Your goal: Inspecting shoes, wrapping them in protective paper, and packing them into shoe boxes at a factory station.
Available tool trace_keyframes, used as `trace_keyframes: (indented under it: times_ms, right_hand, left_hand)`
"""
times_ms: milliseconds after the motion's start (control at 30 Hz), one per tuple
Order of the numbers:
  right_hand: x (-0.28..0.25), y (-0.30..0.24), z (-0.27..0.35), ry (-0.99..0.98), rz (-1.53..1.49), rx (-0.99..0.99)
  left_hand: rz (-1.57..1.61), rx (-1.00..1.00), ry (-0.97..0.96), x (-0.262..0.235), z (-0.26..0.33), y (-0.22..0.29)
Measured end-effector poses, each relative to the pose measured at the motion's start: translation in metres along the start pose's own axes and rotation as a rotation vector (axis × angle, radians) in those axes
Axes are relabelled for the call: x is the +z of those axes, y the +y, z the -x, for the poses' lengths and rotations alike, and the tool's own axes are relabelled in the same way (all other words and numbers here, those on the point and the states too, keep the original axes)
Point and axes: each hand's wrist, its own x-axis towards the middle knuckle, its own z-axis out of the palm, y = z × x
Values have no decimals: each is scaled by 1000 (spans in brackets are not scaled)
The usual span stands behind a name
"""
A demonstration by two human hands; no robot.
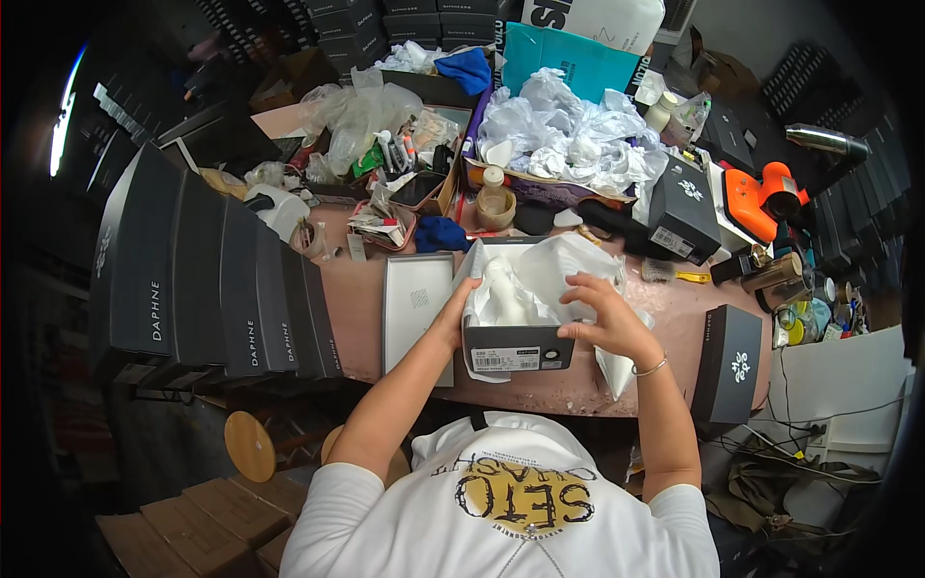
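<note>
Only the head view here, so we're looking straight down at our pink worktable [665,323]. Sitting right at the near edge in front of us is an open dark shoe box [518,345], stuffed with white tissue paper [549,270] and what looks like a white shoe [501,289] (hard to make out among all the wrapping).

Our left hand [461,308] is curled over the box's left wall, fingers gripping the rim. Our right hand [602,313] is half open, fingers spread and pressing down on the tissue at the right side of the box, bracelet on the wrist.

The box lid [416,308] lies inside-up just left of the box. A row of dark boxes [202,279] stands further left, and another dark box [730,364] sits at the right.
</note>
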Motion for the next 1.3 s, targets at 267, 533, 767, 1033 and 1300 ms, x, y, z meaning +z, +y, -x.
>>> trace_keyframes:
  times_ms: [267, 533, 767, 1033, 1300]
  right_hand:
    - [40, 74, -39, 255, 73, 260]
    - [155, 119, 26, 239, -1015, 637]
    - [138, 53, 12, 413, 28, 61]
    - [199, 86, -11, 83, -190, 331]
    - [124, -20, 25, 204, 84, -142]
  left_hand:
    - [38, 6, 7, 3, 1, -3]
    - [-361, 397, 300, -69, -12, -91]
    - [-1097, 831, 690, -38, 36, -96]
    - [-666, 701, 437, -22, 74, -72]
    - [-129, 459, 227, -5, 74, -57]
